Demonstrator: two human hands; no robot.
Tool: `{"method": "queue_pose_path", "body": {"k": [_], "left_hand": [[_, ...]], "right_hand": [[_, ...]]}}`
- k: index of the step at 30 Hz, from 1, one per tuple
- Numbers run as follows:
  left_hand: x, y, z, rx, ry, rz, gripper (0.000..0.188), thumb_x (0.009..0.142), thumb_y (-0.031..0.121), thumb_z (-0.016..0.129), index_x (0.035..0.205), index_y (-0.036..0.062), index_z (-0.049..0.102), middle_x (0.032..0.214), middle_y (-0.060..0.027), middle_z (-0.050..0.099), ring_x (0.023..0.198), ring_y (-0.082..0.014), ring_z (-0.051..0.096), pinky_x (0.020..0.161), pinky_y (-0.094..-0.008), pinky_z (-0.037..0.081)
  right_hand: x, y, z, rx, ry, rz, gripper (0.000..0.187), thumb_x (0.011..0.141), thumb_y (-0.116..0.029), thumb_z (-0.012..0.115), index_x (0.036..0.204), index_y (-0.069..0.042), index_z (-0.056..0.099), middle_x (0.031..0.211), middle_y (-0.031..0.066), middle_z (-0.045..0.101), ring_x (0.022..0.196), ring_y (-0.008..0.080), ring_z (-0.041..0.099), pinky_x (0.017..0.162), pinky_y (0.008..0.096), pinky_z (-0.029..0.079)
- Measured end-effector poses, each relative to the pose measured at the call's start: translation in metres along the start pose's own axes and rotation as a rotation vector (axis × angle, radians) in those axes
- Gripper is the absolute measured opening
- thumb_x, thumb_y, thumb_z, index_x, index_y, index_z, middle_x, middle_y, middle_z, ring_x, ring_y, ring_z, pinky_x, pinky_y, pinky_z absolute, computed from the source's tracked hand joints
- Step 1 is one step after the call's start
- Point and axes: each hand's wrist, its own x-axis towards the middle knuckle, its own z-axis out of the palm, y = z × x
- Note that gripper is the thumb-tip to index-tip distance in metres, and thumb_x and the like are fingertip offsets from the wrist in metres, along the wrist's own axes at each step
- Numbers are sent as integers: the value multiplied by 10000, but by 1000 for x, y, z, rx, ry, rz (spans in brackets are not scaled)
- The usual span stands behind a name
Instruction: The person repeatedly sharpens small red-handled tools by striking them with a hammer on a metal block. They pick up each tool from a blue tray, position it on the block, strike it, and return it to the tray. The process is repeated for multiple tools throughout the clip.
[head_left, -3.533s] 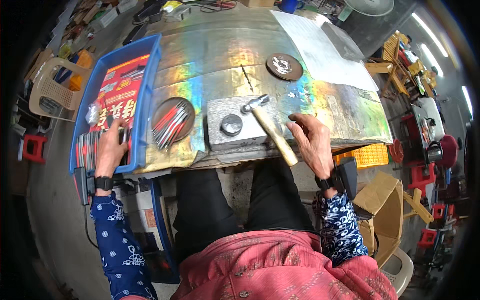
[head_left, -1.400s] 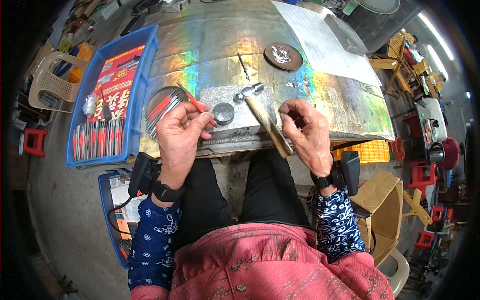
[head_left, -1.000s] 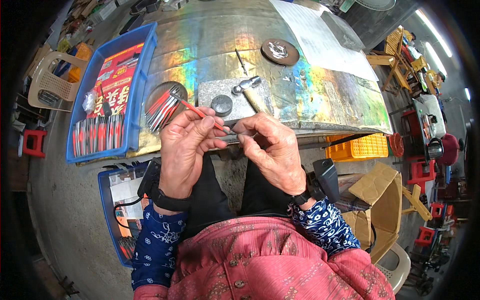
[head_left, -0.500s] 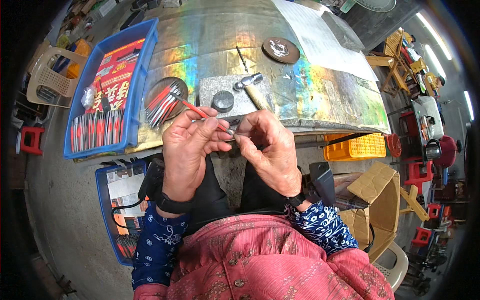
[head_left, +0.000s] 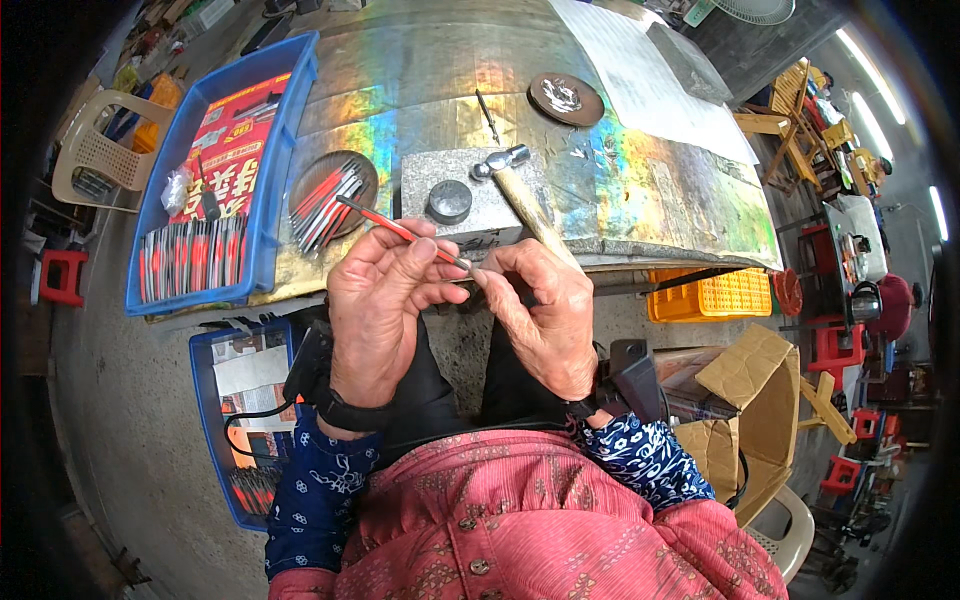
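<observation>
My left hand [head_left: 370,310] pinches a slender red stick [head_left: 392,226] with a dark end, shaped like a pen or small tool handle. The stick slants down toward my right hand [head_left: 548,320]. Thumb and forefinger of that hand close together at its pale lower tip; any small piece between them is too small to make out. Just beyond my hands, a grey stone block [head_left: 425,170] bears a round black disc-like piece [head_left: 449,202] and a wooden-handled hammer [head_left: 528,208]. To its left, a round brown dish [head_left: 367,180] holds several red, black and silver sticks.
A blue tray [head_left: 287,140] with rows of similar sticks stands at the table's left. Farther back lie a thin dark pointed tool [head_left: 487,115] and a brown dish [head_left: 592,112] of white bits. A yellow crate [head_left: 710,297] and cardboard box [head_left: 750,375] are at lower right.
My right hand has shifted very slightly right and down, its fingertips still at the stick's tip. The left hand keeps hold of the stick, almost unmoved.
</observation>
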Motion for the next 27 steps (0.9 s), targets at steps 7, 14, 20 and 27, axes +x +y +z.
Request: {"method": "queue_pose_path", "body": {"k": [7, 14, 20, 27], "left_hand": [[0, -5, 0, 113, -1, 66, 162, 954, 46, 559, 1100, -24, 558, 951, -177, 676, 775, -192, 691, 675, -320, 610], [9, -3, -2, 132, 35, 38, 148, 956, 62, 562, 1090, 2, 544, 929, -146, 665, 761, -189, 685, 665, -310, 606], [31, 4, -8, 194, 14, 103, 142, 964, 69, 552, 1089, 5, 533, 906, -138, 656, 758, -187, 677, 645, -292, 598], [56, 7, -11, 478, 6, 253, 108, 931, 13, 572, 1033, -21, 575, 845, -100, 657, 696, -119, 638, 577, -223, 548]], "right_hand": [[-1, 0, 4, -43, -10, -16, 117, 821, 16, 660, 897, -7, 574, 779, 148, 585, 675, 320, 602, 598, 367, 478], [6, 4, 14, -100, 27, -10, 121, 821, -2, 671, 903, -11, 582, 781, 156, 586, 679, 328, 601, 606, 381, 482], [16, 13, 1, -218, 85, -99, 118, 807, -23, 711, 884, -16, 623, 749, 110, 583, 591, 242, 547, 547, 318, 441], [14, 25, -24, -548, 80, -154, 193, 765, -44, 710, 936, -28, 621, 851, 127, 580, 782, 321, 562, 691, 392, 466]]}}
